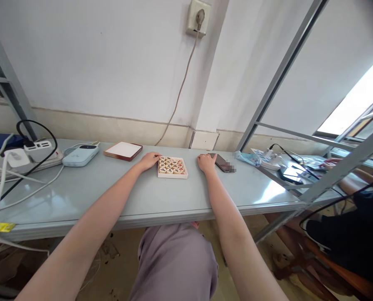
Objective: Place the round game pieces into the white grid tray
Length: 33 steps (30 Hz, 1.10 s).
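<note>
A small pale tray (172, 174) filled with several round wooden game pieces marked in black and red sits on the grey table (161, 196). My left hand (149, 160) rests on the table at the tray's left edge, fingers curled down, holding nothing that shows. My right hand (206, 162) lies on the table a little to the right of the tray, fingers bent, touching the near end of a dark phone (223, 163). Both forearms stretch forward over the table's front edge.
A red-edged flat lid (123, 150) lies left of the tray. Further left are a light-blue device (80, 155), a power strip (26, 155) and cables. A wall socket (198, 17) hangs above. A metal frame (280, 75) and another person's arm (356, 175) are at the right.
</note>
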Each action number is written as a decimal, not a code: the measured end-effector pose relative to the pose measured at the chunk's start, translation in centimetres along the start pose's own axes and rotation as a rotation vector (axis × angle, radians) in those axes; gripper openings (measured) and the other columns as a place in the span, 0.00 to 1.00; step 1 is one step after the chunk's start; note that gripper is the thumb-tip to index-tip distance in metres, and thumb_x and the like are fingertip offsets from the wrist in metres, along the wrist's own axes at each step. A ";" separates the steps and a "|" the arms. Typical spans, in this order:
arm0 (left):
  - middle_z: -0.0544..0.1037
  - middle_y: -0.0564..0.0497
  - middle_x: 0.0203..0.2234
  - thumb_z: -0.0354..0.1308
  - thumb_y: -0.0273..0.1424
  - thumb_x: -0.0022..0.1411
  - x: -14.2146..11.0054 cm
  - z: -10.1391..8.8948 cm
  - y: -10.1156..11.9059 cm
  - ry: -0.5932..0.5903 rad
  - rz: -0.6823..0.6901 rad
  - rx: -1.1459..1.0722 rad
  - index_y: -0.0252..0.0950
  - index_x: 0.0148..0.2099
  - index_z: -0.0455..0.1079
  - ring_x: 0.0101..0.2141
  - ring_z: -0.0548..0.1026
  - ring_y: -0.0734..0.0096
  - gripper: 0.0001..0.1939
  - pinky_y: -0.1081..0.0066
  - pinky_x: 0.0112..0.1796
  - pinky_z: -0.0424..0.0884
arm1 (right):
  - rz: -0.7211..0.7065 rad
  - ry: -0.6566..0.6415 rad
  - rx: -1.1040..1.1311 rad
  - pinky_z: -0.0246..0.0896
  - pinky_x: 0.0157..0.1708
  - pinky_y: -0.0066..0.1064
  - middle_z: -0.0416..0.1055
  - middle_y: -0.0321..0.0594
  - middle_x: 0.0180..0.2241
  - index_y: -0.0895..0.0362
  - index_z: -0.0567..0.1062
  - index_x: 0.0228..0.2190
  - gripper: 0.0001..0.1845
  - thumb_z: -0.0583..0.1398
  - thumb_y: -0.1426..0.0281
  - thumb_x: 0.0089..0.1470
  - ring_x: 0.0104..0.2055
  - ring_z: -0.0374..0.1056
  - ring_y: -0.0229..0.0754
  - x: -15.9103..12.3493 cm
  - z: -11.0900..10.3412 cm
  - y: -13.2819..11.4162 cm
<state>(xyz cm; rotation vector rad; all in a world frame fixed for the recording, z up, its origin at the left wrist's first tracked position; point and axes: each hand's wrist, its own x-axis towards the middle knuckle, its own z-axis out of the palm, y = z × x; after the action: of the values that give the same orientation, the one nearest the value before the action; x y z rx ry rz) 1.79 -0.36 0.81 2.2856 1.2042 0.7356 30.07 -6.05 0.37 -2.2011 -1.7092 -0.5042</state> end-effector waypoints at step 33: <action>0.74 0.47 0.47 0.45 0.33 0.59 -0.3 -0.1 0.4 0.011 0.008 -0.008 0.33 0.47 0.71 0.47 0.70 0.66 0.19 0.73 0.48 0.62 | -0.053 -0.141 0.254 0.45 0.50 0.46 0.67 0.44 0.47 0.52 0.75 0.37 0.16 0.59 0.57 0.48 0.52 0.56 0.52 -0.1 -4.5 -2.5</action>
<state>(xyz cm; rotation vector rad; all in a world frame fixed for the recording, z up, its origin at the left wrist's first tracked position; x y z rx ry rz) 1.88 -0.78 1.05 2.2838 1.1959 0.7555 27.27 -7.53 4.41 -2.0567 -1.7948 -0.1357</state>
